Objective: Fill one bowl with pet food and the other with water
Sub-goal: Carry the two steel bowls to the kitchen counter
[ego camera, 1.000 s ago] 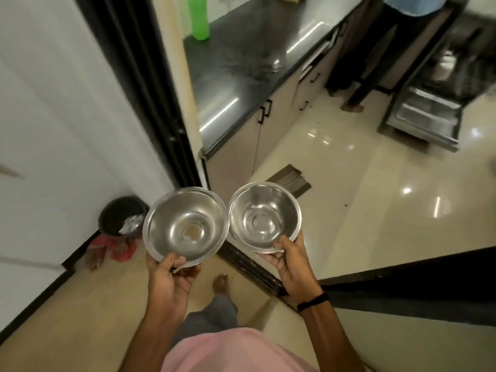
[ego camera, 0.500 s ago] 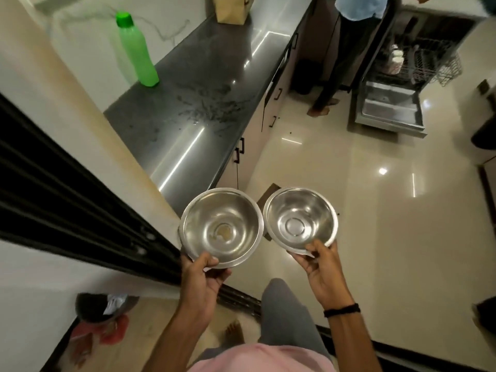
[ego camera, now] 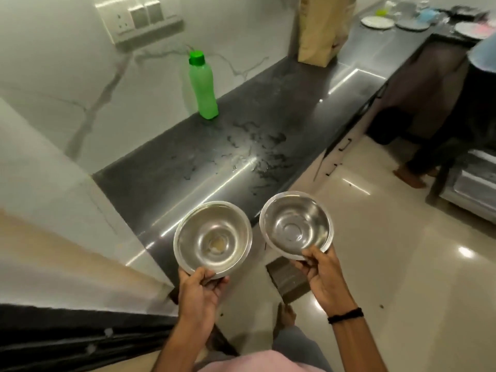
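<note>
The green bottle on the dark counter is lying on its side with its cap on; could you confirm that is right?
Not quite: in the head view the green bottle stands upright on the dark counter, with its cap on.

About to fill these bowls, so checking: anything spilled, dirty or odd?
Two things. The left bowl has a yellowish smear at its bottom; the right bowl looks clean. Wet-looking streaks are scattered over the dark countertop near the green bottle.
</note>
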